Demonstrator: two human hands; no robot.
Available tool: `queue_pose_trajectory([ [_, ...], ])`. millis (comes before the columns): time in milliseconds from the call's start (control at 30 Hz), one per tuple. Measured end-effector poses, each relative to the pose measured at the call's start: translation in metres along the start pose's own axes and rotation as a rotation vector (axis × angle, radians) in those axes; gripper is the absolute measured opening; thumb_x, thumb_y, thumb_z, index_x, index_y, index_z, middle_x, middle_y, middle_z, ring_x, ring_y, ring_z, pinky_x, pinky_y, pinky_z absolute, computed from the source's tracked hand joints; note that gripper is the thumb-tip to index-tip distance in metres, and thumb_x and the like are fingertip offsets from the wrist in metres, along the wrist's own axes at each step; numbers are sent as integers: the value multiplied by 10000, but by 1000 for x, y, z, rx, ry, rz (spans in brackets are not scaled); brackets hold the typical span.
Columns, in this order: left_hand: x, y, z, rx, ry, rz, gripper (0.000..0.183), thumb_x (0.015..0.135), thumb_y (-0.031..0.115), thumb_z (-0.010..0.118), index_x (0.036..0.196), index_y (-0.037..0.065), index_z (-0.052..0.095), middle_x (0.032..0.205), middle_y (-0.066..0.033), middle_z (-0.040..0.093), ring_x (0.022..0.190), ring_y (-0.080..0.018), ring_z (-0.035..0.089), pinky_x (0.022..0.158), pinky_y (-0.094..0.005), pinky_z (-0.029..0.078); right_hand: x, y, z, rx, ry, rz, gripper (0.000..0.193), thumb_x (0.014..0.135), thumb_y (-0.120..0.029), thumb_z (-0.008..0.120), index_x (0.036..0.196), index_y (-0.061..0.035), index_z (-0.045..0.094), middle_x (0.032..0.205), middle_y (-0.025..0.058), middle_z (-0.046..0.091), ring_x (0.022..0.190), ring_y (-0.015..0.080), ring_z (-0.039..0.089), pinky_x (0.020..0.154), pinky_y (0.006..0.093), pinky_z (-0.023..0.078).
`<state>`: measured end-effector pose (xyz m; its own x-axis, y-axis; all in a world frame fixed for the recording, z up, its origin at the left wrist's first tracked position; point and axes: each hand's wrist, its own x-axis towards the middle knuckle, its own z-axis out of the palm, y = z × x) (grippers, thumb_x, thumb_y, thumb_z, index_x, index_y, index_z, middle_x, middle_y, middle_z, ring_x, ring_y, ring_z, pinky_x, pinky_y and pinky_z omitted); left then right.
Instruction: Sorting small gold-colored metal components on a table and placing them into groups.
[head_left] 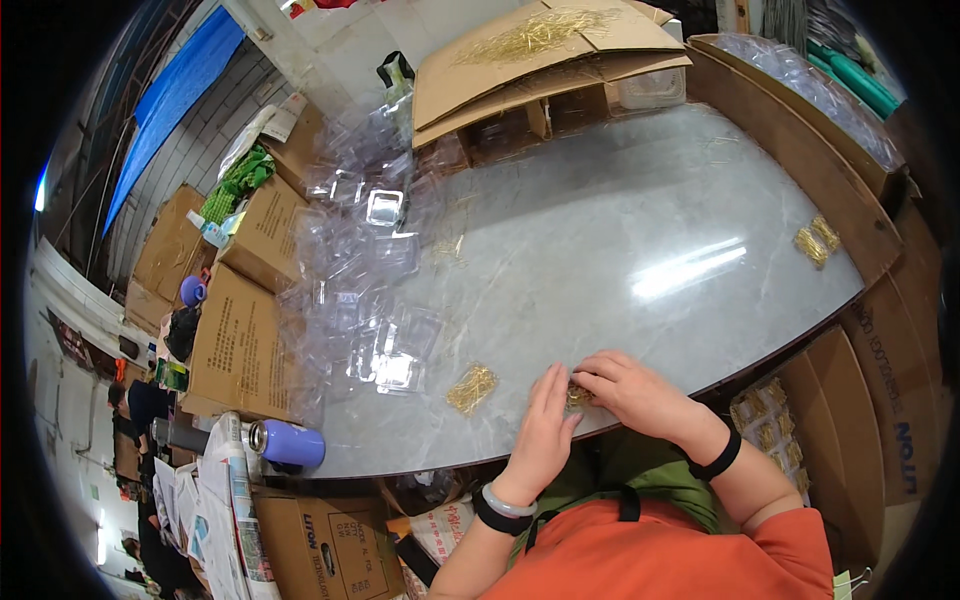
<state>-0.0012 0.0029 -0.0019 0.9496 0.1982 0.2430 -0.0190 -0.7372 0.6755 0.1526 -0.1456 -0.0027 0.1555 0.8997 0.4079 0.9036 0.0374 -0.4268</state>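
Note:
Close to the table's front edge, both hands meet around a small bunch of thin gold-coloured metal pins (577,396). My left hand (543,438) has its fingers stretched out, with its edge beside the bunch and the thumb apart. Over the pins, my right hand (640,392) curls its fingers down and hides part of them. A flat pile of the same gold pins (471,388) lies left of my hands. Two more small gold bundles (817,242) rest at the table's right edge.
Clear plastic boxes (385,250) heap along the left side of the grey table (560,260). Loose gold pins (530,35) lie on flattened cardboard (450,95) at the back. A purple bottle (290,443) lies at the front left corner. An open carton (815,400) with gold-filled packs stands right.

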Motion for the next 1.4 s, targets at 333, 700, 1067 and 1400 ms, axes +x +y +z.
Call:
queue_pose_trajectory([
  [333, 17, 6, 0, 106, -73, 166, 738, 916, 100, 702, 1523, -75, 320, 1529, -295, 376, 1460, -457, 339, 1207, -515, 295, -33, -16, -19, 351, 310, 410, 625, 848, 52, 513, 1464, 41, 405, 1502, 253, 404, 1393, 424, 417, 1167, 428, 361],
  [700, 14, -4, 18, 249, -16, 241, 586, 906, 46, 682, 1429, -71, 446, 1393, -265, 471, 1343, -461, 449, 1145, -518, 385, -18, -43, 10, 398, 316, 390, 752, 786, 109, 499, 1514, 53, 318, 1556, 278, 348, 1468, 461, 317, 1224, 478, 280],
  [1067, 6, -12, 28, 227, 131, 274, 551, 887, -13, 591, 1420, -81, 468, 1340, -246, 503, 1310, -436, 487, 1121, -509, 425, 11, -22, -55, 25, -183, 168, 428, 845, -88, 722, 1252, -17, 614, 1248, 166, 608, 1147, 368, 580, 997, 433, 499],
  [1400, 6, -8, 18, 146, 134, 233, 523, 889, 17, 508, 1398, -97, 481, 1316, -228, 519, 1299, -411, 502, 1110, -464, 450, 209, 14, 39, -180, -395, -360, 357, 861, -16, 579, 1212, -46, 635, 1282, 113, 622, 1160, 315, 600, 958, 393, 521],
])
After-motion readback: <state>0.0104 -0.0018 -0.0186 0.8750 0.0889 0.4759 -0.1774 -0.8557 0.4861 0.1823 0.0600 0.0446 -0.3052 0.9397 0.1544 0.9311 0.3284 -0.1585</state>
